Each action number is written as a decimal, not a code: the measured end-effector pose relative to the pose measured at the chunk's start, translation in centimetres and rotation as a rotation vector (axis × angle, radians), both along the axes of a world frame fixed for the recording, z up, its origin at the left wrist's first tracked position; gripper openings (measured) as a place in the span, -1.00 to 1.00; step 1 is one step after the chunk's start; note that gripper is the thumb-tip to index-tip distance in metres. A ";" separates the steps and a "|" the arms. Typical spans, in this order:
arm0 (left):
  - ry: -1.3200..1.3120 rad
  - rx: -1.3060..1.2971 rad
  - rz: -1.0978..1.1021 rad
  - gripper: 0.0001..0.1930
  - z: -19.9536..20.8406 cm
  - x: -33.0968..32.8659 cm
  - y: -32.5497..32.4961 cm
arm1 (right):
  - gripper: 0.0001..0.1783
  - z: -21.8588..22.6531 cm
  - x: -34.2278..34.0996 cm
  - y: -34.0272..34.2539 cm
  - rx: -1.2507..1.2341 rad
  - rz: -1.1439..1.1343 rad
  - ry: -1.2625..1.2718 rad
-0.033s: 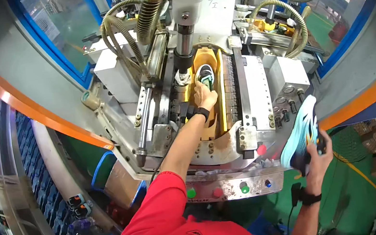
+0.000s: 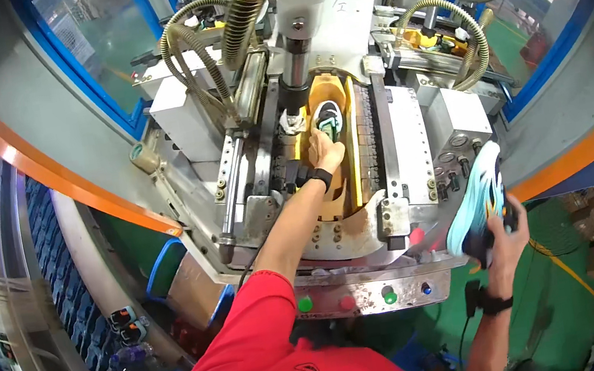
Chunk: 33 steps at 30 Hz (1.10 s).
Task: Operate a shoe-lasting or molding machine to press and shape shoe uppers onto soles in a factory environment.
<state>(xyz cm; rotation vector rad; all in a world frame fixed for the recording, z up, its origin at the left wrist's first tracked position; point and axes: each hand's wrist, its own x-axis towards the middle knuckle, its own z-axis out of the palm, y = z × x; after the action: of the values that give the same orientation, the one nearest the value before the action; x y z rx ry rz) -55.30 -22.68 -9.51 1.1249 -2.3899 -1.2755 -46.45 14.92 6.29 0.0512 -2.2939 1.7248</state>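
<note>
A dark shoe with a pale rim and green inside (image 2: 328, 120) lies in the yellow cradle (image 2: 329, 87) of a press, below and beside its vertical metal ram. At its near end, my left hand (image 2: 325, 152) has its fingers closed on the shoe's edge; the fingertips are partly hidden. Off to the right of the press, my right hand (image 2: 503, 240) grips a second shoe (image 2: 478, 204), dark on top with a thick light-blue and white sole. That shoe is tilted, toe upward, with the sole turned to the left.
Metal rams and ribbed hoses (image 2: 242, 21) hang over the cradle. Along the press's front edge runs a button panel (image 2: 367, 296) with green, red and blue buttons. Gauges and a white box (image 2: 459, 115) stand at right. Orange-edged curved guards (image 2: 64, 166) flank both sides. More shoes (image 2: 127, 326) sit at lower left.
My right hand and its shoe have shifted slightly to the right, and the shoe has turned a little more upright. My left hand stays at the shoe in the cradle.
</note>
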 end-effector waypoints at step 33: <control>0.744 0.743 0.923 -0.78 11.3 50.3 9.6 | -0.86 -16.3 16.2 -22.2 0.419 1.101 0.394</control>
<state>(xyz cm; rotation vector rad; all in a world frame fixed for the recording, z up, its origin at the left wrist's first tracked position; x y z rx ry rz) -5.04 -13.05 1.84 1.3183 -0.6907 -1.7486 -30.26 -7.30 -10.02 1.8206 -2.3659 1.2867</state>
